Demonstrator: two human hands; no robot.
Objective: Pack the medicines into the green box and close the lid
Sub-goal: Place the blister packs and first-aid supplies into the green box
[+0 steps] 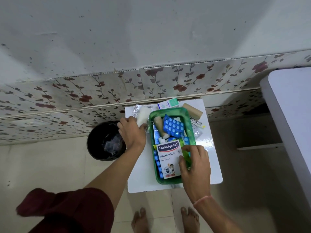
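Right hand (193,163) presses the plaster box (169,159) flat in the green box (191,130); left hand (133,132) grips gauze (143,115) at ten o'clock — lay it flat.

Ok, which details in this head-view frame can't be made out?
- Lid of the green box: not seen anywhere in the head view.
- White roll: near end hidden by the left hand.
- Hansaplast box: right edge covered by the right hand.
- Small print on the teal carton: too small.

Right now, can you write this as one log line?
left hand: grasping white roll | right hand: on Hansaplast box in green box | lid: unseen
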